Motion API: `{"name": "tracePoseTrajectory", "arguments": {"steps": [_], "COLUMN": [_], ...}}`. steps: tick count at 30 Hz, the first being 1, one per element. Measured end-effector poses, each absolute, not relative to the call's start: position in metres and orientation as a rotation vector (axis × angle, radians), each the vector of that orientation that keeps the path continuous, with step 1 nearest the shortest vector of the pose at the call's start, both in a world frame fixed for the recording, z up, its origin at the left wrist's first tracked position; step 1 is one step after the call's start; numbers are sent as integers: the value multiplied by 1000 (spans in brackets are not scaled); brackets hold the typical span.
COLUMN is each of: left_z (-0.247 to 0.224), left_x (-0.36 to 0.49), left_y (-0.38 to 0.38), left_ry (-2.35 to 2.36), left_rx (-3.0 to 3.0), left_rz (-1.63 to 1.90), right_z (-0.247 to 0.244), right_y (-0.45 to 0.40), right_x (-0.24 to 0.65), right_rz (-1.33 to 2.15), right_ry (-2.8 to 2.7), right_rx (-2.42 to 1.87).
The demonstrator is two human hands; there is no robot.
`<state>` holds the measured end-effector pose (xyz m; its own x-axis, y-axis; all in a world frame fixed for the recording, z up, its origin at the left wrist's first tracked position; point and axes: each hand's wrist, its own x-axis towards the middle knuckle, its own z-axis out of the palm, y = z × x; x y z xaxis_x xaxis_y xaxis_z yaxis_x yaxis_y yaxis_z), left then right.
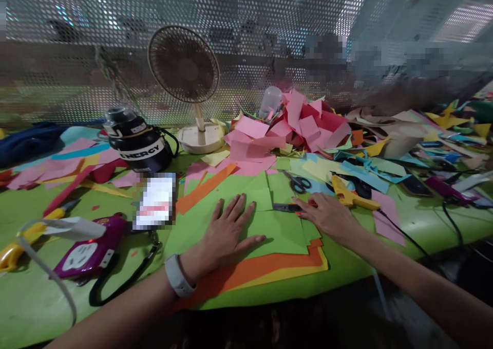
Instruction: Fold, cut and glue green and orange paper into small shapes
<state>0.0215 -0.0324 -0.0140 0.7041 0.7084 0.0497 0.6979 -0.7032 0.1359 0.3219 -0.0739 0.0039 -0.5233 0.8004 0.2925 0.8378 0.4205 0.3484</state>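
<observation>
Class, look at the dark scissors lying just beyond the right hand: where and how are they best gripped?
Probably by the finger loops, from above and the person's right: the scissors lie with loops rightward and blades pointing left and away. The right hand already holds a dark-bladed tool, so it would likely need freeing first.

Ten o'clock: dark bottle (134, 138), white band (143, 150) lettered "ENERGY" in dark capitals. Eight o'clock: purple device (100, 240), marks on its pale panel (78, 257) illegible.
</observation>
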Motion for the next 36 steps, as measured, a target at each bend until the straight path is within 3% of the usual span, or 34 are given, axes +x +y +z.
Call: {"name": "tracePoseTrajectory", "arguments": {"steps": [36], "left_z": [-13], "left_x": [22], "left_y": [-33], "left_ry": [1187], "left_rx": [2741], "left_rz": [125], "right_z": [2], "right_y": [-69], "right_x": [300], "right_rz": [-440], "right_ry": [-2551], "right_rx": [-1469]}}
